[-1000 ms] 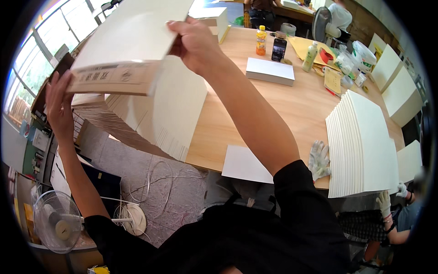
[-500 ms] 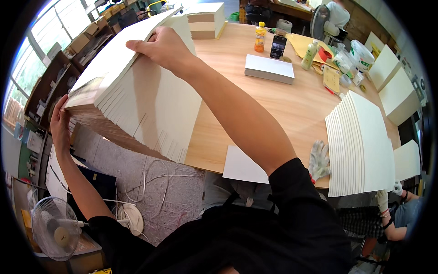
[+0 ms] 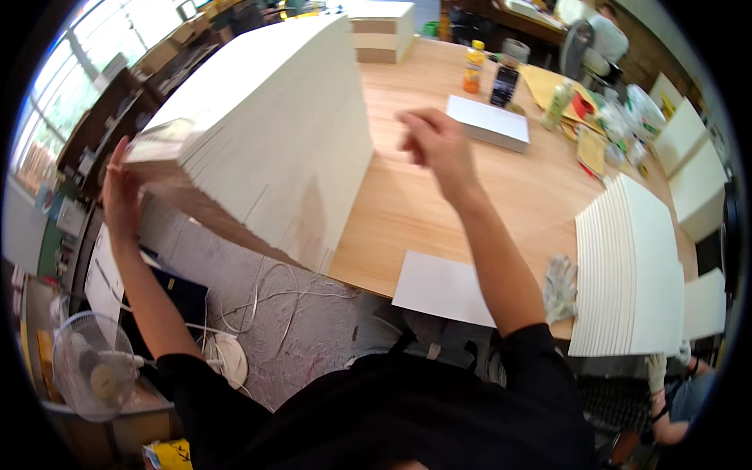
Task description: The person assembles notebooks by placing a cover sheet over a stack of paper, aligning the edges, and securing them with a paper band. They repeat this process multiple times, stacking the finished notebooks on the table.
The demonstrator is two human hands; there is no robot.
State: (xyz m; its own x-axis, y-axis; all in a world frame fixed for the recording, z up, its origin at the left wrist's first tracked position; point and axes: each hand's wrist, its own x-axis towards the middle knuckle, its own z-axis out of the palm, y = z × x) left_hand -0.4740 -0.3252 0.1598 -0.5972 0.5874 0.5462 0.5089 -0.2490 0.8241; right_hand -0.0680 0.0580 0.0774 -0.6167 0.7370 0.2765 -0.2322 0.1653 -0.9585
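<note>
A tall stack of large white paper sheets [image 3: 290,141] stands at the table's left end, its lower left side brownish. My left hand [image 3: 121,192] lies against the stack's left corner, fingers stretched up along it. In the air over the table, right of the stack, is my right hand [image 3: 442,149]; its fingers are loosely bent, slightly blurred and a little apart, with nothing visible in them. Below my right forearm a white sheet [image 3: 439,286] lies at the table's near edge. Beyond the right hand sits a smaller white paper stack [image 3: 489,123].
On the right of the wooden table [image 3: 392,211] are a fanned pile of white sheets [image 3: 627,274] and a grey glove [image 3: 560,288]. Bottles, a phone [image 3: 504,84] and plastic bags stand farther back. A fan [image 3: 92,368] and cables are at lower left. A gloved co-worker [image 3: 666,407] is at right.
My right hand has let go of the stack's upper sheets and moved right, over the table. The lifted sheets now lie down on the stack. My left hand stays at its corner.
</note>
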